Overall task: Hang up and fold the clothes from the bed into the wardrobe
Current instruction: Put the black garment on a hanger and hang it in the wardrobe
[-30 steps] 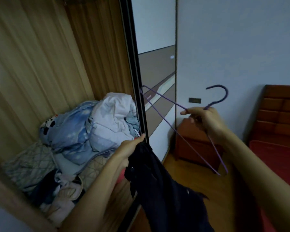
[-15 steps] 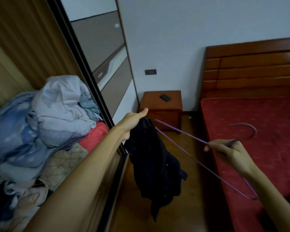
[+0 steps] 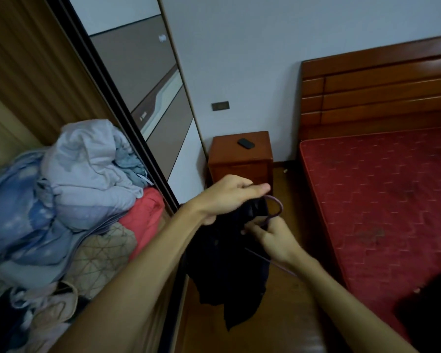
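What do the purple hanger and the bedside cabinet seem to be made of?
Purple hanger: thin wire, probably plastic-coated, given its even matte colour. Bedside cabinet: reddish wood or veneer, lightly glossy, with a faint sheen on top.

Dim, flat, bluish indoor light casts no hard shadows, leaves a soft sheen on the wooden headboard (its straight boards bow with wide-angle distortion), and the left hand looks slightly motion-blurred.
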The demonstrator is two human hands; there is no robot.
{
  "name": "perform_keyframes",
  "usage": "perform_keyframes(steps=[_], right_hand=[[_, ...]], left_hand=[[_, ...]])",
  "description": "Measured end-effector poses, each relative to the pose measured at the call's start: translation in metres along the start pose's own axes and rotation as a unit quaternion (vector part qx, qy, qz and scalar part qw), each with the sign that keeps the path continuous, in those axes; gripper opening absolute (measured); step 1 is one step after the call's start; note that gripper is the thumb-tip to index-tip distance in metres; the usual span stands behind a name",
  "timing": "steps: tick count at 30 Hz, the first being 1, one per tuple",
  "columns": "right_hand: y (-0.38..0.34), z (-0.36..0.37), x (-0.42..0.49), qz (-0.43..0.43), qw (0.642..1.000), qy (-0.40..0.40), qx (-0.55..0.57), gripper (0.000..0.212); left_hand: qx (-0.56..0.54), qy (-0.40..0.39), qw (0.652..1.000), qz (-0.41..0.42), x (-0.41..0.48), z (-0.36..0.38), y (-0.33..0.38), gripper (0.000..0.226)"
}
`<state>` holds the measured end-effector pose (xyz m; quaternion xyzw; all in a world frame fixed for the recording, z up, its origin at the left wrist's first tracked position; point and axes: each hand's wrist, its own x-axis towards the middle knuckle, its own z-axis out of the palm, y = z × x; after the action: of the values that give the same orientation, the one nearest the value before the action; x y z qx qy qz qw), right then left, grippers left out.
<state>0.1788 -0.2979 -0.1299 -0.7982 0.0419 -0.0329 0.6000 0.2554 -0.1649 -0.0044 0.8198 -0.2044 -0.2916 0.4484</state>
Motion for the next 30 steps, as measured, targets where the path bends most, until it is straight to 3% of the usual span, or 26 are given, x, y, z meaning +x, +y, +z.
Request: perform_keyframes(steps=[3, 5, 7, 8, 9, 11, 14, 15, 19, 22, 24, 25, 27, 30], right_hand=[[-0.014, 0.028, 0.012, -0.021, 0.998, 0.018, 0.048, 0.029], [-0.021, 0.036, 0.016, -0.04, 0.996, 0.025, 0.076, 0.03], [-0.028, 0.032, 0.018, -0.056, 0.989, 0.058, 0.122, 0.032], [-0.033, 0.027, 0.018, -0.069, 0.985, 0.074, 0.139, 0.034], [-0.038, 0.021, 0.018, -0.08, 0.981, 0.082, 0.155, 0.033], [-0.044, 0.01, 0.018, -0.104, 0.976, 0.077, 0.176, 0.027], [-0.049, 0.003, 0.021, -0.111, 0.974, 0.07, 0.184, 0.027], [-0.05, 0.002, 0.022, -0.114, 0.975, 0.071, 0.175, 0.027], [-0.044, 0.002, 0.034, -0.149, 0.978, 0.137, 0.052, 0.022], [-0.027, -0.004, 0.04, -0.23, 0.939, 0.247, -0.061, 0.007], [-0.002, -0.012, 0.033, -0.254, 0.918, 0.287, -0.101, 0.014], [0.017, -0.014, 0.025, -0.249, 0.922, 0.274, -0.109, 0.013], [0.058, -0.008, 0.009, -0.191, 0.955, 0.171, -0.146, 0.012], [0.111, 0.011, 0.007, 0.004, 0.973, -0.017, -0.229, 0.032]], left_hand=[[-0.037, 0.016, 0.999, 0.009, -0.015, -0.007, 0.001, 0.038], [-0.052, 0.034, 0.998, 0.013, -0.025, -0.016, -0.006, 0.052], [0.048, 0.067, 0.995, 0.058, -0.029, -0.022, -0.018, 0.057], [0.15, 0.095, 0.979, 0.097, -0.031, -0.024, -0.027, 0.052], [0.281, 0.148, 0.939, 0.134, -0.033, -0.027, -0.034, 0.045], [0.476, 0.218, 0.829, 0.196, -0.037, -0.035, -0.041, 0.041], [0.548, 0.15, 0.799, 0.196, -0.033, -0.039, -0.04, 0.056], [0.553, 0.133, 0.797, 0.203, -0.03, -0.04, -0.04, 0.054], [0.475, 0.114, 0.843, 0.227, -0.024, -0.049, -0.039, 0.039], [0.468, 0.125, 0.849, 0.211, -0.011, -0.059, -0.046, 0.041], [0.447, 0.139, 0.859, 0.209, -0.005, -0.065, -0.053, 0.044], [0.432, 0.147, 0.863, 0.217, -0.003, -0.067, -0.057, 0.045], [0.398, 0.155, 0.872, 0.24, -0.003, -0.072, -0.057, 0.043], [0.367, 0.151, 0.875, 0.277, -0.009, -0.077, -0.044, 0.037]])
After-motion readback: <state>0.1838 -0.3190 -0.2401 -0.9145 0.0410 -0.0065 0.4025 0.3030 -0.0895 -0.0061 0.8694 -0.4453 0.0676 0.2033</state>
